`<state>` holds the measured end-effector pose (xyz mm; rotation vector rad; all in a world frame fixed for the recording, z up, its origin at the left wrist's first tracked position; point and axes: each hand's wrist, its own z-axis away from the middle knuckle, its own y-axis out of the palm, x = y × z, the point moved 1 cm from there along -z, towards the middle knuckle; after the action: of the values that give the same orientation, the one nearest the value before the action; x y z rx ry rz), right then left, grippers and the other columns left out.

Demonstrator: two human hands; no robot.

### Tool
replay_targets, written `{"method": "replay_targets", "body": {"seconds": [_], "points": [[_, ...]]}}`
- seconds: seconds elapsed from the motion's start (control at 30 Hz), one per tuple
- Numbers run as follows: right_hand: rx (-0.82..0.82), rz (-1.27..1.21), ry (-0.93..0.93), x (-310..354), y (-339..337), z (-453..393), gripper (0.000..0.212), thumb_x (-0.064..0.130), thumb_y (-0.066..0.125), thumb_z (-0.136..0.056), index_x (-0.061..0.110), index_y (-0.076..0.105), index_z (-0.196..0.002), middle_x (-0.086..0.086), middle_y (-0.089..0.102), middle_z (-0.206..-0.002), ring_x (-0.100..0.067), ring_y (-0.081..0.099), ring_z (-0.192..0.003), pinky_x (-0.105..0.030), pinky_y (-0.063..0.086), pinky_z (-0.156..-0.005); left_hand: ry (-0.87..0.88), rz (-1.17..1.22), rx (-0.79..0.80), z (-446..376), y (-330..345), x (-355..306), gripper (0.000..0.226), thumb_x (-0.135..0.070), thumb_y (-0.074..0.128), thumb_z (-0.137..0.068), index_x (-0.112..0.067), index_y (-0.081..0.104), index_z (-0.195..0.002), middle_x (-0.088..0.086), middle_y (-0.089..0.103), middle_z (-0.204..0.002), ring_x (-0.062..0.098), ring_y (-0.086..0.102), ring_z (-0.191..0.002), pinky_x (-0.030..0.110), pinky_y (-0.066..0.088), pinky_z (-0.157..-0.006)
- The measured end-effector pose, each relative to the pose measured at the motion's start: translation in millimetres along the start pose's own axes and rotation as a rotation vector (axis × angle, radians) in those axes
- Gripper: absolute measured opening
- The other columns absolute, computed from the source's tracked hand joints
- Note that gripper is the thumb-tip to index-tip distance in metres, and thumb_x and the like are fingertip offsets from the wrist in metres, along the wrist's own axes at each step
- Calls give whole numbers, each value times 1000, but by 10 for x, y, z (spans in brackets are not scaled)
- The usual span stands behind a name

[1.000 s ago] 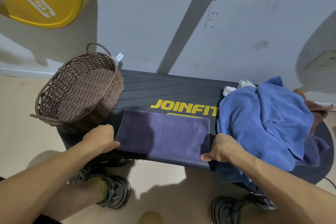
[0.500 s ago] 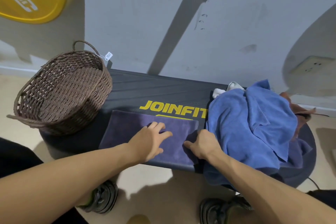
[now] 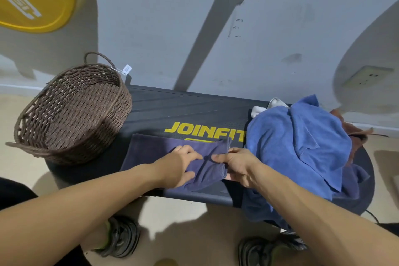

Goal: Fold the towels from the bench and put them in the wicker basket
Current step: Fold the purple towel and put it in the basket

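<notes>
The left hand point(image 3: 179, 166) pressed the navy towel point(image 3: 151, 153) flat while the right hand point(image 3: 235, 164) pinched its end; the fold should land edge-to-edge.

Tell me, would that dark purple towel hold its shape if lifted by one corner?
Probably not. The dark purple towel already bunches into soft ridges where the right hand lifts its end, so it looks floppy. It lies thin and flat on the bench, so it is likely light, and its nap should resist slipping.

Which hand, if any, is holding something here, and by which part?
The right hand pinches the dark purple towel at its right end, lifting it into a fold. The left hand presses on the towel's middle.
</notes>
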<state>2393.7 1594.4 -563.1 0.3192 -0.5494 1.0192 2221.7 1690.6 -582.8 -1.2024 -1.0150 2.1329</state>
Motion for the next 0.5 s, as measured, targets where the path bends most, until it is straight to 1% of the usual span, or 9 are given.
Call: {"method": "replay_targets", "body": {"seconds": [0.03, 0.1, 0.13, 0.17, 0.23, 0.3, 0.37, 0.43, 0.5], "points": [[-38, 17, -62, 20, 50, 13, 15, 10, 75, -86, 8, 62, -93, -16, 74, -90, -24, 70, -68, -31, 56, -51, -45, 139, -95, -3, -58, -35, 37, -18, 60, -94, -15, 56, -131, 5, 51, -126, 18, 50, -115, 29, 37, -101], [-109, 112, -201, 51, 165, 44, 17, 19, 72, -89, 13, 58, -81, -18, 71, -83, -27, 67, -63, -32, 54, -48, -197, 417, -279, -4, -190, -101, 11, -13, 56, -96, -15, 63, -104, -1, 56, -93, 12, 55, -80, 29, 44, -79], [-131, 163, -270, 60, 236, 76, 19, 22, 72, -89, 12, 59, -79, -20, 72, -84, -32, 68, -66, -37, 56, -50, -282, 606, -295, 2, -254, -139, 7, -15, 54, -97, -17, 61, -97, -3, 54, -82, 12, 54, -71, 30, 45, -70], [-140, 210, -335, 69, 314, 133, 20, 25, 72, -88, 10, 62, -80, -21, 72, -87, -37, 69, -71, -45, 59, -57, -353, 817, -257, 8, -308, -181, 7, -20, 53, -99, -18, 59, -95, -2, 55, -79, 15, 56, -70, 31, 49, -64], [-68, 231, -412, 69, 471, 245, 16, 25, 72, -88, 10, 68, -87, -17, 73, -83, -36, 70, -74, -49, 60, -68, -420, 1123, -131, 52, -379, -225, 14, -29, 53, -100, -17, 59, -100, 4, 65, -89, 19, 64, -77, 33, 54, -59], [142, 104, -394, 44, 621, 343, 4, 13, 66, -91, 12, 67, -87, -5, 66, -68, -18, 66, -63, -38, 59, -57, -372, 1150, -89, 117, -410, -204, 22, -35, 54, -99, -16, 64, -100, 3, 73, -91, 13, 67, -76, 33, 55, -59], [288, 6, -335, 64, 740, 414, 12, 2, 58, -92, 12, 66, -92, 0, 56, -70, -11, 60, -64, -31, 57, -56, -355, 1065, -167, 189, -410, -118, 23, -33, 60, -96, -12, 69, -98, 5, 76, -91, 13, 69, -82, 35, 58, -72], [308, -36, -291, 108, 804, 428, 20, -6, 55, -90, 6, 62, -104, -4, 55, -75, -15, 60, -65, -33, 58, -56, -444, 971, -299, 249, -399, 61, 16, -22, 67, -92, -9, 70, -100, 6, 76, -93, 16, 70, -91, 35, 56, -84], [236, -37, -286, 164, 818, 392, 22, -10, 55, -88, 2, 57, -107, -8, 55, -78, -18, 60, -60, -38, 60, -57, -554, 891, -381, 302, -405, 270, 13, -10, 66, -90, -10, 69, -102, 5, 75, -94, 18, 68, -94, 36, 55, -87]]}}
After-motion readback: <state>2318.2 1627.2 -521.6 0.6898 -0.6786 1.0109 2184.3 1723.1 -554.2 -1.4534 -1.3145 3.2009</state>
